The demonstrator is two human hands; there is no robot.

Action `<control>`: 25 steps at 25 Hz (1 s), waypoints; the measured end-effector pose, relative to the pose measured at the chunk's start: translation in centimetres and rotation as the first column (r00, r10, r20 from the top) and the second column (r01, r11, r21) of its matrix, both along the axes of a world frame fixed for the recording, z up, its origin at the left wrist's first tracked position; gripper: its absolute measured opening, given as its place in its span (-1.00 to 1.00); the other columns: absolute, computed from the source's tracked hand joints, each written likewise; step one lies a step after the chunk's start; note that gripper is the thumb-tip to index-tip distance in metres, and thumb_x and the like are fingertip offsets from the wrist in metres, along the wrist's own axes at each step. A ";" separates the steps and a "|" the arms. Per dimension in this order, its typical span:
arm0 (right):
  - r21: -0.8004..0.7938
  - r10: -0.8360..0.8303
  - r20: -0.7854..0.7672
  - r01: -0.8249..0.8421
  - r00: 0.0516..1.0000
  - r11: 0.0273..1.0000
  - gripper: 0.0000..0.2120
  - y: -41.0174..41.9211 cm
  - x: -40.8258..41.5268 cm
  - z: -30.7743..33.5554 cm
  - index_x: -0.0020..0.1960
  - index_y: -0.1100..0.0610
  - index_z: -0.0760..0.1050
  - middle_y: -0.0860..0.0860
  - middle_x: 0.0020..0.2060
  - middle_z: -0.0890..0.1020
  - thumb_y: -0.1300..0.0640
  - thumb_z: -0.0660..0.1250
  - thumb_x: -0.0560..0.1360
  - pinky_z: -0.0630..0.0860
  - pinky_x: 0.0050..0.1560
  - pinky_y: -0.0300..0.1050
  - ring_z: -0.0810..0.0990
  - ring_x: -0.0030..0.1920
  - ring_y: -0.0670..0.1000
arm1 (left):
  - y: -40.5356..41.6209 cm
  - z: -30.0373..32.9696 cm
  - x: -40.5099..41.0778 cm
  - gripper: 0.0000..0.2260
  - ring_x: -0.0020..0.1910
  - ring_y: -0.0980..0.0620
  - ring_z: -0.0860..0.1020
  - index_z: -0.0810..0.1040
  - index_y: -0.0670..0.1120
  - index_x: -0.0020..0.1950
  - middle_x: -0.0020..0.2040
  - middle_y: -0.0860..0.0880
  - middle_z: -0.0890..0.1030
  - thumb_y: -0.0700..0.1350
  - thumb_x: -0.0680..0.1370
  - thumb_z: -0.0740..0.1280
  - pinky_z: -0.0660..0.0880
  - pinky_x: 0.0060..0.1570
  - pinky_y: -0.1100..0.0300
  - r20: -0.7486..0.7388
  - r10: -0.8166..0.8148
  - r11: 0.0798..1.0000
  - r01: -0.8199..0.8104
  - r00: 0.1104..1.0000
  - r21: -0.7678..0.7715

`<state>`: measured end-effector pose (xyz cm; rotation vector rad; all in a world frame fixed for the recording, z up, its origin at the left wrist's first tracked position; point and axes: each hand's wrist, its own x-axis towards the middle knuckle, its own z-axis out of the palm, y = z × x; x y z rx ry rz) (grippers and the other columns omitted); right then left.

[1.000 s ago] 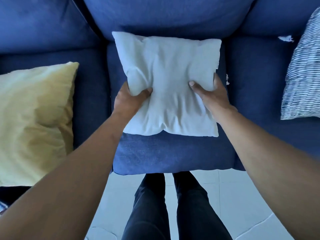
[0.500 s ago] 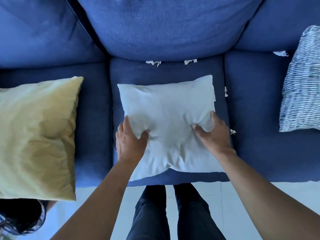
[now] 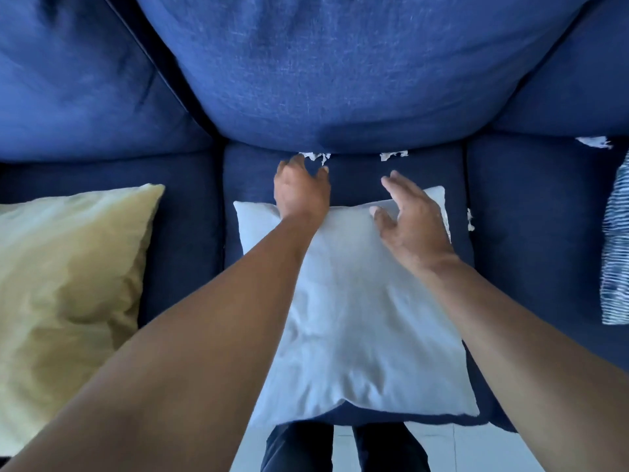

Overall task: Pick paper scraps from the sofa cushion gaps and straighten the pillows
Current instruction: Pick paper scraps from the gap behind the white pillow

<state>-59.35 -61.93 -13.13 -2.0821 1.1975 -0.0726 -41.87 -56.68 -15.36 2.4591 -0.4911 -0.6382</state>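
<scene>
- The left hand [image 3: 301, 189] reaches across the white pillow [image 3: 354, 311] to the seam where the middle seat cushion [image 3: 360, 168] meets the back cushion [image 3: 340, 69]; its fingertips are at the left paper scrap [image 3: 315, 156], fingers curling but not clearly pinching it.
- The right hand [image 3: 410, 216] hovers over the pillow's far edge, fingers spread and holding nothing.
- A second scrap [image 3: 393, 155] lies in the same seam, straight ahead of the right hand and just beyond its fingertips, so that hand looks nearer to it.
- Both scraps run along the seam, left to right.
- More scraps sit further right: one [image 3: 470, 219] in the gap beside the pillow, one [image 3: 594, 142] near the striped pillow [image 3: 616, 250].
- The yellow pillow [image 3: 68, 284] lies flat on the left seat.
</scene>
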 end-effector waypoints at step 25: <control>-0.129 -0.346 0.166 0.369 0.923 0.921 -0.82 -9.9 5.5 -16.1 -0.02 0.21 0.70 0.10 -0.05 0.75 0.09 0.45 0.52 0.52 0.11 -0.10 0.69 -0.01 0.13 | -4.3 -16.6 1.7 -0.78 -0.09 -0.17 0.61 0.73 -0.12 -0.03 -0.07 -0.14 0.66 -0.06 0.50 0.32 0.52 -0.07 0.02 0.232 0.234 0.966 -0.198 0.944 -0.165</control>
